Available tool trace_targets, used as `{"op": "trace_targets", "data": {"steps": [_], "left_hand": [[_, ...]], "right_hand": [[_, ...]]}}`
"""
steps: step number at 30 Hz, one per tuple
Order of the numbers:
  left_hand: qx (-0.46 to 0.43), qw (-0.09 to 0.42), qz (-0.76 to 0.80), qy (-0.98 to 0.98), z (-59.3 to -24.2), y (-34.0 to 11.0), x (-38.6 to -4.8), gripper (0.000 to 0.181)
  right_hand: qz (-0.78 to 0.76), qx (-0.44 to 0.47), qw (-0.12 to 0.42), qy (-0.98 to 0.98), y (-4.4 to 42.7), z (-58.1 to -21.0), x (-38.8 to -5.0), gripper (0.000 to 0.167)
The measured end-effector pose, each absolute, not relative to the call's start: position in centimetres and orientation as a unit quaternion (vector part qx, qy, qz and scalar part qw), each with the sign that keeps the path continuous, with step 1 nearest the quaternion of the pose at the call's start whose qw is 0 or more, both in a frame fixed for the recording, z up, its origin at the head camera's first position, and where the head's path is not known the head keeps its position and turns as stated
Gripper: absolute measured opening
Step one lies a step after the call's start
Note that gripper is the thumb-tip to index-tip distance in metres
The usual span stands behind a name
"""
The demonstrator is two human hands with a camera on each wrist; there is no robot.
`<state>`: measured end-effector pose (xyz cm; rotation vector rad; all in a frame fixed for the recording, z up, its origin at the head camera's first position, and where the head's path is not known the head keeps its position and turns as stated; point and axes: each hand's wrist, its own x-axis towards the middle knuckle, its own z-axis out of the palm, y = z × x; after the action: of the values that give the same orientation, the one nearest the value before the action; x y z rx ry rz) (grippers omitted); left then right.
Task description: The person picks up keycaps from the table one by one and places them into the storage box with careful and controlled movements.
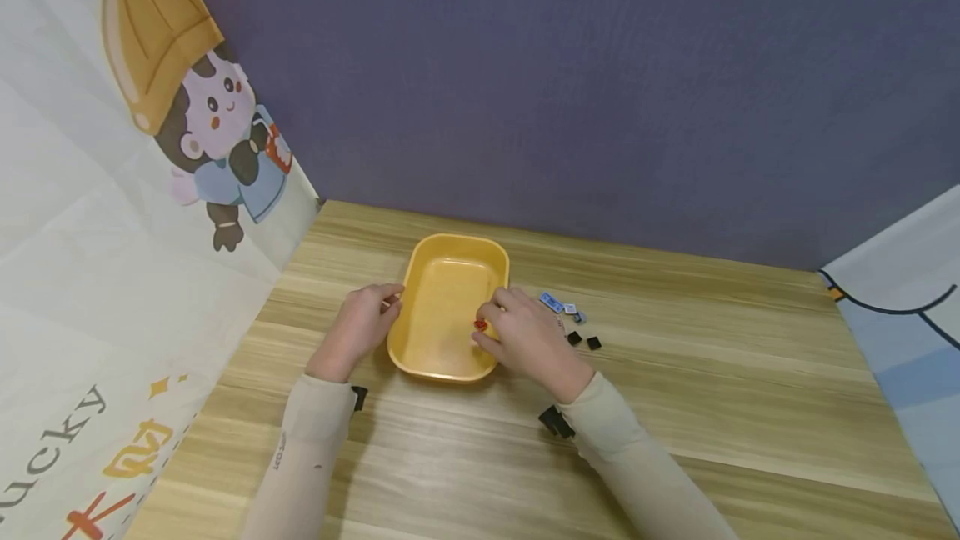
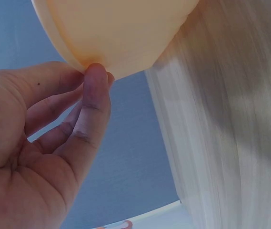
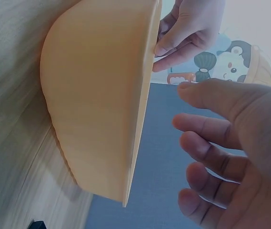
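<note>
A yellow plastic tray [image 1: 442, 375] sits on the wooden table. My left hand [image 1: 358, 325] pinches the tray's left rim; in the left wrist view its thumb lies against the tray's outer wall [image 2: 125, 33]. Over the tray's right side hangs my right hand [image 1: 528, 336], thumb and fingers pointing inward. A small red piece [image 1: 481, 325] shows between its fingertips in the head view. In the right wrist view the thumb and fingers stand apart with nothing visible between them, beside the tray's rim [image 3: 137, 124]. That view does not show the tray's inside.
Right of the tray lie a blue piece [image 1: 551, 302], a white piece [image 1: 570, 308], a grey-blue piece [image 1: 580, 317] and two black pieces [image 1: 594, 343]. A dark panel [image 1: 562, 107] rises behind the table [image 1: 712, 340]. Printed cloth [image 1: 150, 273] hangs at the left.
</note>
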<state>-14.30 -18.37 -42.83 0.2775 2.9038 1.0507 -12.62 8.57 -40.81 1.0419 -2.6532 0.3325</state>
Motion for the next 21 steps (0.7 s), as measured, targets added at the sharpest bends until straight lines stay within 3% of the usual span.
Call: {"op": "trace_targets", "data": {"steps": [10, 21], "left_hand": [[0.087, 0.021, 0.34, 0.936, -42.7, -18.4, -14.2, 0.032], [0.084, 0.026, 0.34, 0.936, -42.7, -18.3, -14.2, 0.033]], "right_hand": [[0.134, 0.348, 0.12, -0.92, 9.7, -41.0, -12.9, 0.02], [0.138, 0.299, 0.11, -0.938, 14.8, -42.0, -13.9, 0.02]]}}
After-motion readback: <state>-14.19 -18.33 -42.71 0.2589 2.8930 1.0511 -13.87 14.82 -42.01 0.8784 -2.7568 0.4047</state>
